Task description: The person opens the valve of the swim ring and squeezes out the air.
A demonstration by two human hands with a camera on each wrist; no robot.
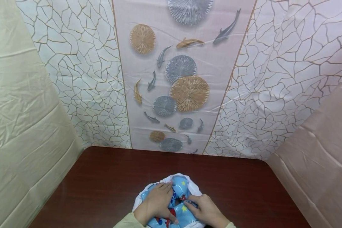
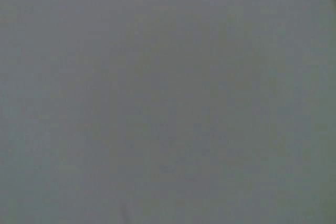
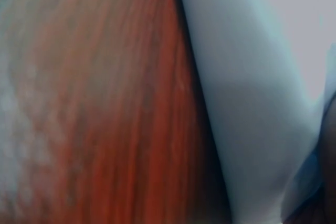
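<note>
A blue and white inflatable swim ring [image 1: 180,185] lies on the table at the bottom middle of the head view. Yellow stars and red figures are printed on its glossy blue top, around a small dark centre. My left hand [image 1: 159,201] rests on the ring's left part, fingers stretched forward and thumb pointing toward the front. From the right, my right hand [image 1: 206,210] pinches the ring near its inner edge with thumb and curled fingers. In the right wrist view the ring's white outer side [image 3: 252,98] stands close. A blurred pale surface [image 2: 168,98] fills the left wrist view.
The dark red-brown wooden table [image 1: 108,180] extends around the ring. A patterned cloth [image 1: 171,76] with fish and round motifs hangs behind its far edge. Plain cloth walls rise at the left [image 1: 22,126] and the right [image 1: 316,152].
</note>
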